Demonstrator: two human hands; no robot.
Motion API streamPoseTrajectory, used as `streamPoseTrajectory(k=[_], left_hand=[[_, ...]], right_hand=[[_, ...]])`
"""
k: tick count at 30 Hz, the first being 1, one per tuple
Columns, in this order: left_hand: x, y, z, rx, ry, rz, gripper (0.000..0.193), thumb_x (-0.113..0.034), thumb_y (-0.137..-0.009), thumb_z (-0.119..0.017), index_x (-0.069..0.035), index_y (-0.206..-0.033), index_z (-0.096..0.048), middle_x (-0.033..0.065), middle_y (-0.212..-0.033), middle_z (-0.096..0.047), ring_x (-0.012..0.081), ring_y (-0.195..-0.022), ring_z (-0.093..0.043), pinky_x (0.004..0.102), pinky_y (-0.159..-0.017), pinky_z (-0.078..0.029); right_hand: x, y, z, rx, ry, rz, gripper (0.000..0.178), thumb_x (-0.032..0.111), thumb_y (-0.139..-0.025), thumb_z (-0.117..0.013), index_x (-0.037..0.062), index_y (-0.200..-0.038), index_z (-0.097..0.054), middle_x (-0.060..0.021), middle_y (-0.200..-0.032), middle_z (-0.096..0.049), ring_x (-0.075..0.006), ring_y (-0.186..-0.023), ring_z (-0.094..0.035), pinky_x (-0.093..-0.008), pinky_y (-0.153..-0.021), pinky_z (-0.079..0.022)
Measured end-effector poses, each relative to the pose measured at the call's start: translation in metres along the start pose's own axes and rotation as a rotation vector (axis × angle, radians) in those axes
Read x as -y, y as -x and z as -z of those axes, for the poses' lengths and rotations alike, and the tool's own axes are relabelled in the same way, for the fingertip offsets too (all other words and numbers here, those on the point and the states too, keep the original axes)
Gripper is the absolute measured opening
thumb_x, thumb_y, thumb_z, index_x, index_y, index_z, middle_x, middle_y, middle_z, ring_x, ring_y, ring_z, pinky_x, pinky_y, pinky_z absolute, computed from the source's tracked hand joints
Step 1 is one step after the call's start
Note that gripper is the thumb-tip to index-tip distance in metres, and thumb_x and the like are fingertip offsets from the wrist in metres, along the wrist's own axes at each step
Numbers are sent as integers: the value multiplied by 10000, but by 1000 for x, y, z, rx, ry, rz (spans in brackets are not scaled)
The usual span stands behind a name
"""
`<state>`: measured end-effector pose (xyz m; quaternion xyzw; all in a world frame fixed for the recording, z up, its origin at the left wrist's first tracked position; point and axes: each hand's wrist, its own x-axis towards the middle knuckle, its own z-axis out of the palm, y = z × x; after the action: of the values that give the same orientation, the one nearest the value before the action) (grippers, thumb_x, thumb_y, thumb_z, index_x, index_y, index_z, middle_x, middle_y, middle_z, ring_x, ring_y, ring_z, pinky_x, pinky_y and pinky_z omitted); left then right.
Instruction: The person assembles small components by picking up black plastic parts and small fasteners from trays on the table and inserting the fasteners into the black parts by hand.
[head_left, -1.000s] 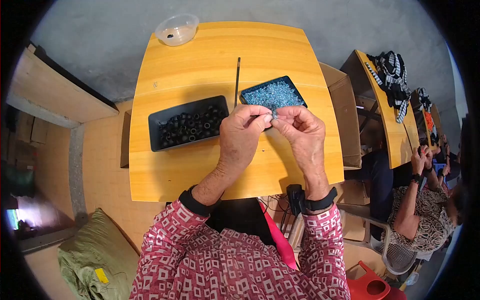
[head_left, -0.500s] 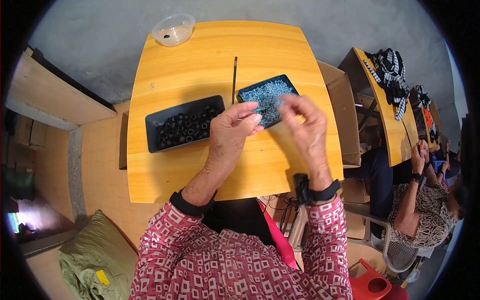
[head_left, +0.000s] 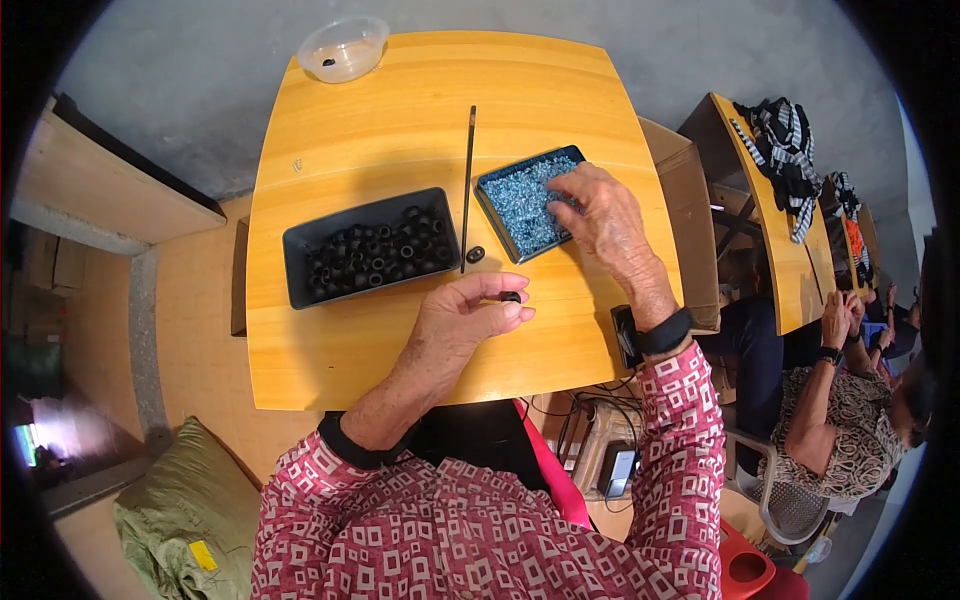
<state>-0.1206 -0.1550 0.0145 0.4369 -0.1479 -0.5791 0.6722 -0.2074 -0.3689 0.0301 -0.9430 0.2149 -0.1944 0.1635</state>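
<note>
My left hand (head_left: 462, 318) pinches a small black ring-like piece (head_left: 511, 297) between thumb and fingers, above the near part of the table. My right hand (head_left: 608, 215) is over the right side of a dark tray (head_left: 500, 232) full of small light-blue bits (head_left: 520, 195). Its thumb and forefinger are curved with a gap between their tips, and nothing shows in them. A black box (head_left: 290, 262) to the left holds many black rings (head_left: 375, 250). Another black piece (head_left: 475, 254) lies on the table between box and tray, near the end of a thin dark stick (head_left: 469, 180).
A clear plastic bowl (head_left: 350, 62) with a small dark piece in it stands at the far left of the yellow wooden table (head_left: 400, 110). Cardboard (head_left: 685, 220) stands by the right edge. Farther right, a person (head_left: 840, 420) sits at another table (head_left: 800, 290) with striped cloth.
My right hand has come down over the tray of blue bits. My left hand has moved nearer, uncovering the black piece on the table and showing the ring in its fingers.
</note>
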Motion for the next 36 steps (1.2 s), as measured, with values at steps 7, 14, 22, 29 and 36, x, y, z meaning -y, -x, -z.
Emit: streamPoseTrajectory(k=[7, 14, 22, 29, 36], left_hand=[[3, 2, 6, 22, 55, 55, 265, -59, -874, -639, 11, -1125, -590, 106, -1045, -623, 207, -973, -637, 274, -872, -520], [0, 2, 3, 32, 78, 10, 217, -80, -891, -625, -13, -1096, -612, 93, -1040, -630, 195, -957, -638, 275, -860, -521], [-7, -19, -8, -62, 77, -67, 229, -104, -911, -600, 21, -1102, -620, 87, -1043, -628, 170, -933, -641, 260, -854, -517], [-12, -18, -14, -74, -18, -203, 194, -111, -897, -628, 17, -1042, -640, 74, -957, -651, 135, -870, -644, 248, -815, -530], [-11, -4, -16, 7, -59, -200, 126, -48, -880, -624, -5, -997, -641, 68, -1001, -649, 147, -932, -637, 260, -841, -511]], right_hand=[[-2, -4, -3, 87, 29, -34, 120, 51, -758, -664, 54, -875, -635, -119, -859, -563, -329, -858, -585, -402, -743, -494], [-13, 2, 2, -69, -666, -352, 65, 20, -792, -654, 25, -853, -630, 15, -731, -577, -86, -660, -544, -231, -608, -451], [39, 26, 16, -59, -727, -225, 71, -13, -798, -648, 13, -860, -623, 23, -739, -576, -47, -684, -521, -214, -607, -443], [63, 43, 27, -82, -384, 179, 137, -65, -751, -648, -8, -867, -605, -87, -808, -626, -155, -690, -592, -261, -635, -489], [72, 66, 28, -123, -672, -8, 144, -80, -763, -651, -18, -892, -637, -63, -810, -624, -120, -715, -580, -242, -657, -475]])
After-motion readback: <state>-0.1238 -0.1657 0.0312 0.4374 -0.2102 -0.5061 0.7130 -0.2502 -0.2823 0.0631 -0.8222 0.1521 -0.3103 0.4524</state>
